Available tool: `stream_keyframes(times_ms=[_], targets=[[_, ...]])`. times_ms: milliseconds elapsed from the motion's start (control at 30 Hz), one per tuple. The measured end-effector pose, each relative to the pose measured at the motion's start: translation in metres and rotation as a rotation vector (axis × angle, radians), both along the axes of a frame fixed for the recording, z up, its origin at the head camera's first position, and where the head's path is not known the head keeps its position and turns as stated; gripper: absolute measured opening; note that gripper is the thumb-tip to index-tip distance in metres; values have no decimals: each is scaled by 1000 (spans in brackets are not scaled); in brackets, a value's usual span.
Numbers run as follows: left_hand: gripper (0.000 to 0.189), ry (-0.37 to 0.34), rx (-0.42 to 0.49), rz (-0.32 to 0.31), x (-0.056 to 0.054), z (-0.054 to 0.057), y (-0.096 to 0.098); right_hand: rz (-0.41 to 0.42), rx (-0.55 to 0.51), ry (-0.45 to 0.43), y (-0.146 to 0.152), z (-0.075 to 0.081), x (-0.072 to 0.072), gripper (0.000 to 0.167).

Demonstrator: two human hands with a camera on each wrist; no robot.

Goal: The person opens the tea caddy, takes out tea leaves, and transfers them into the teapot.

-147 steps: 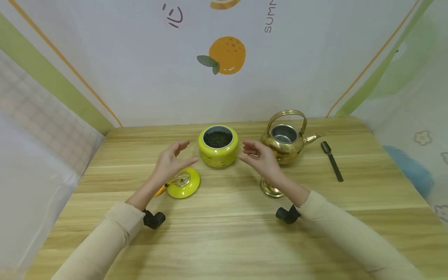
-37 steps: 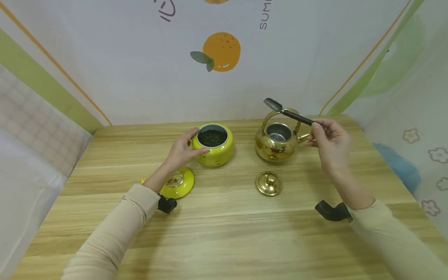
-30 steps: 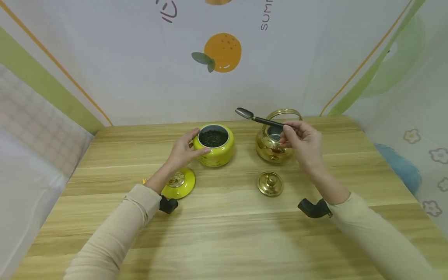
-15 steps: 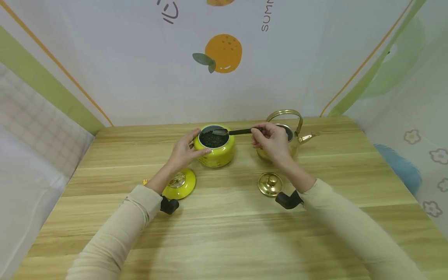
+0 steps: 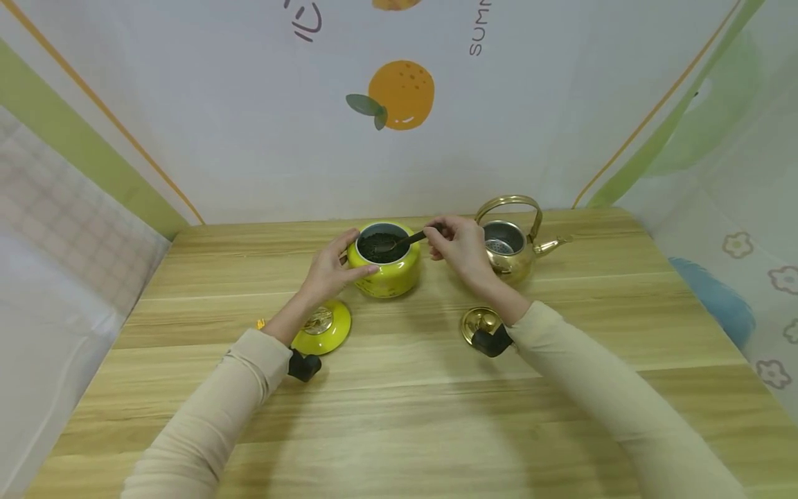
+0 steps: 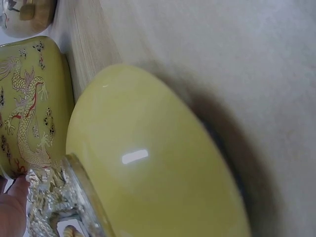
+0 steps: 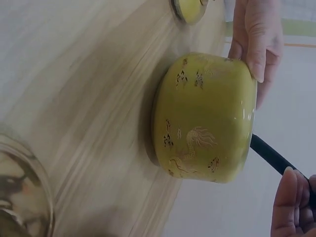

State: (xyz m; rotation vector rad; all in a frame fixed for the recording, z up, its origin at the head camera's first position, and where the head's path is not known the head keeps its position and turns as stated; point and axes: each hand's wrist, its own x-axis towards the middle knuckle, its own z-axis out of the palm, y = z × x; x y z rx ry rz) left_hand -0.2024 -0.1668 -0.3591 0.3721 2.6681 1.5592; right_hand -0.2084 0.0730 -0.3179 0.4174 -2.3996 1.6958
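Observation:
The yellow dragon-patterned jar (image 5: 385, 278) stands uncovered, with dark dried leaves (image 5: 372, 244) inside. My left hand (image 5: 328, 270) grips its left side, thumb along the front below the rim and fingers behind. In my right hand (image 5: 460, 248) I pinch the handle of a dark scoop (image 5: 409, 240). The scoop slants down over the rim, its bowl among the leaves. In the right wrist view the scoop's handle (image 7: 271, 155) passes behind the rim, hiding the bowl. The jar's yellow lid (image 6: 153, 143) lies just in front, its metal knob upward.
A brass teapot (image 5: 514, 265) with a raised handle and a strainer inside stands uncovered beyond my right hand, spout to the right. Its brass lid (image 5: 472, 321) lies in front, partly behind a black wrist mount (image 5: 492, 342). A patterned curtain (image 5: 399, 173) hangs along the table's back edge.
My right hand has picked up the scoop from the table's right side, carried it left past the teapot and lowered it into the jar. My left hand has taken hold of the jar.

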Motion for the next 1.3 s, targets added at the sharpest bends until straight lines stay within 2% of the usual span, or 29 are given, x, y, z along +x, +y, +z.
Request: stream_keyframes(times_ms=[267,467,633,767,867,1033,1133,1300], targets=[[81,0,-3,-5,0,-1,0,-5,130,7,-5,-1,-7,14],[81,13,-19,-7,0,0,1,4,160,-7,-12,-6,-11,16],[81,4,-9,-9,0,1,1,-27,242,45,-17,-11,-13,16],[81,-4,0,1,0,2,0,-12,243,43,-22,-15,-13,14],[80,-2,6,2,0,1,-1,6,249,10,-27,-19,-11,15],[80,3,13,-6,0,-1,1,-20,350,16,-33,-24,-7,15],[80,8,14,-8,0,0,1,-32,361,11,-36,-24,-7,15],[80,19,4,1,1,0,1,-41,320,9,-37,-26,-8,14]])
